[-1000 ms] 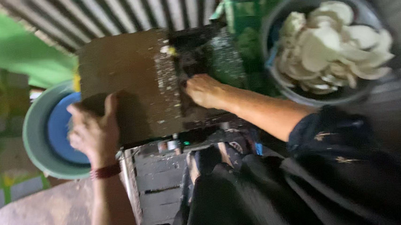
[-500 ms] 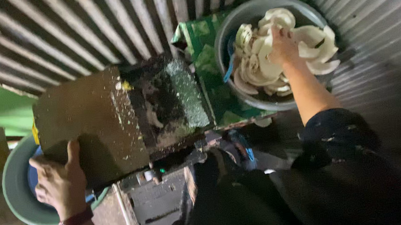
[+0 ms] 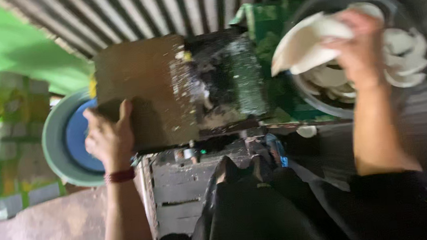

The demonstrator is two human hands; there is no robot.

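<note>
My left hand (image 3: pixel 108 137) grips the near left corner of a brown box-shaped grating machine (image 3: pixel 144 92) whose dark open top (image 3: pixel 223 81) is speckled with white shreds. My right hand (image 3: pixel 361 49) is raised over a grey basin (image 3: pixel 317 102) at the right and holds a large white coconut piece (image 3: pixel 306 43). More white coconut pieces (image 3: pixel 410 61) lie in the basin. The picture is blurred by motion.
A grey-green bowl with a blue inside (image 3: pixel 69 140) sits left of the machine, under my left hand. Corrugated metal sheeting (image 3: pixel 166 10) stands behind. A grey wooden stand (image 3: pixel 178 187) carries the machine. Green cloth (image 3: pixel 8 44) hangs at the upper left. My dark clothing fills the bottom.
My right hand went from the machine's top to the basin and has now lifted a white coconut piece out of it. My left hand stayed on the machine's corner.
</note>
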